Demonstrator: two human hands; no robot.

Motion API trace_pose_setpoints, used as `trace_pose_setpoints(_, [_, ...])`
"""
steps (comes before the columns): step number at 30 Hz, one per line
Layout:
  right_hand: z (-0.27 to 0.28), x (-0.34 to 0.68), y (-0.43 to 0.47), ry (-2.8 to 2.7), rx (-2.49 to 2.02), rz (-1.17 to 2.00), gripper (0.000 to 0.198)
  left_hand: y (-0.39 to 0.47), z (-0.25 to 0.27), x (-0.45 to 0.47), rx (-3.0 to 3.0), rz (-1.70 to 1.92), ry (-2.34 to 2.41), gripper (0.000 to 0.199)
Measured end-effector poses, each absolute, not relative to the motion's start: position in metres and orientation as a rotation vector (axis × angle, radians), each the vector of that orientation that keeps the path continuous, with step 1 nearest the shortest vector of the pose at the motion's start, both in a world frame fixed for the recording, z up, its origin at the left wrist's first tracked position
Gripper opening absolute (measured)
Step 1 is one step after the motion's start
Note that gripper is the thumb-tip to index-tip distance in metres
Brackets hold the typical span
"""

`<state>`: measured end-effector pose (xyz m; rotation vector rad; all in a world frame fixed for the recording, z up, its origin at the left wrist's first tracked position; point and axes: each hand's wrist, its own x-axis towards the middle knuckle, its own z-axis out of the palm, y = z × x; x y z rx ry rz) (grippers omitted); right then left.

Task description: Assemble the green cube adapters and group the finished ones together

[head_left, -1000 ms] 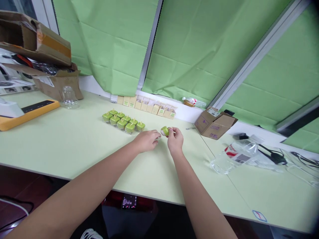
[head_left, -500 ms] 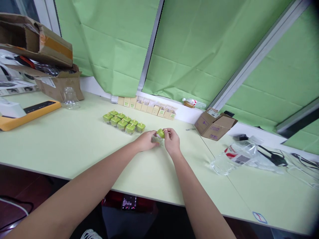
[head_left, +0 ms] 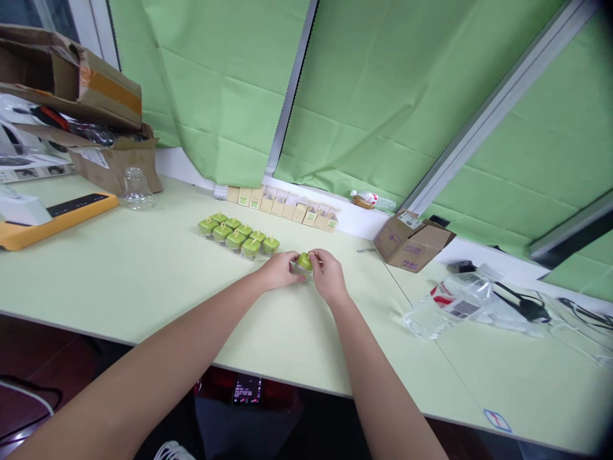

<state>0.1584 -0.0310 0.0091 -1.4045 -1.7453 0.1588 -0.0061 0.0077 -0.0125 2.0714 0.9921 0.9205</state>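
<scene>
Above the middle of the table, my left hand (head_left: 276, 271) closes around a small clear bottle (head_left: 303, 271) from the left. A rounded green cap (head_left: 304, 260) sits on top of this bottle; whether it is seated tightly I cannot tell. My right hand (head_left: 328, 275) has its thumb and fingers pinched at the cap's right side, by a pale cord that they partly hide. Left of my hands, several similar clear bottles with green caps (head_left: 235, 239) and pale cords stand in two close rows.
Small cream-coloured boxes (head_left: 278, 204) line the wall at the back. An open cardboard box (head_left: 412, 240) and a large clear plastic bottle (head_left: 450, 300) are to the right. On the left are an orange-edged power strip (head_left: 83, 209), a clear plastic bottle top (head_left: 136, 189) and stacked cartons (head_left: 112, 169).
The green cap has moved slightly left and down and turned from tilted to more upright over the bottle. My right hand has shifted a little left with it; my left hand has barely moved.
</scene>
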Motion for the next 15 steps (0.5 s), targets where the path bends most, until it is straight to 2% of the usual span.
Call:
trace_pose_setpoints(5, [0.0142,0.1592,-0.0342,-1.821,-1.377,0.091,0.027,0.0081,-0.0138,-0.0065,2.054,0.922,0.988,0.054])
trace_pose_setpoints(15, [0.0095,0.1594,-0.0326,-1.979,-1.360,0.125,0.026,0.0037,-0.0107,-0.0077,2.035,0.946,0.894,0.049])
